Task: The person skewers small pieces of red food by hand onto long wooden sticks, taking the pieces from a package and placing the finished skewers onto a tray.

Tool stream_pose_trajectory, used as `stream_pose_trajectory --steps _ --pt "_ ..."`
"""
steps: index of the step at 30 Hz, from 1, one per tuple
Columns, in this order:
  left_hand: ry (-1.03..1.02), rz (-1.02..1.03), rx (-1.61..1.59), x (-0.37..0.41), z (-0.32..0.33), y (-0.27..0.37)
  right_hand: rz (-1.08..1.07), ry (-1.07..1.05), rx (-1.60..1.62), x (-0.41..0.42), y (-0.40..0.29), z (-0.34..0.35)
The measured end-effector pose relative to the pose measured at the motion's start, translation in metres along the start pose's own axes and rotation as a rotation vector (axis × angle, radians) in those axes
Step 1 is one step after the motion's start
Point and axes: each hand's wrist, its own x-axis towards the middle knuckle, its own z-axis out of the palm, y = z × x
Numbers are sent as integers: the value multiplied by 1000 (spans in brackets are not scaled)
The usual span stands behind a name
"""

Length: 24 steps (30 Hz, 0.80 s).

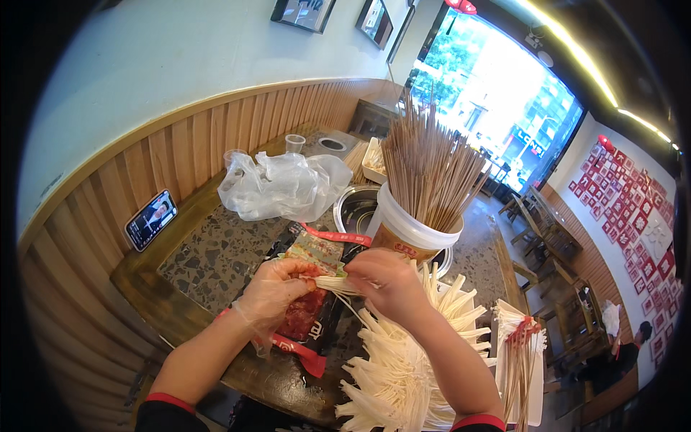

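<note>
My left hand (274, 291), in a thin clear plastic glove with red smears on the fingertips, pinches one end of a small bundle of pale enoki mushrooms (333, 283). At the bundle's other end is my right hand (387, 281), its fingers curled around the strands and slightly blurred. Below the hands lies a pack of red meat slices (303, 316) on dark printed packaging with a red band (302, 353). A large heap of enoki bundles (397, 372) spreads under my right forearm, partly covering a white tray.
Behind my right hand stands a white plastic bucket (386, 213) full of wooden skewers (432, 167). A crumpled plastic bag (286, 186) and a clear cup (295, 142) sit further back. A phone (151, 220) leans on the wall. Loaded skewers (521, 345) rest on a white tray (534, 399) at right.
</note>
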Motion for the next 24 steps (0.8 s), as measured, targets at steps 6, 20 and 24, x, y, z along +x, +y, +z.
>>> stream_pose_trajectory --steps 6,20,24 --pt "60 28 -65 5 -9 -9 544 433 -192 23 63 -59" --pt "45 35 -166 1 -17 -10 448 498 -344 34 90 -44" --pt "80 43 -160 3 -17 -11 418 442 -381 33 94 -61"
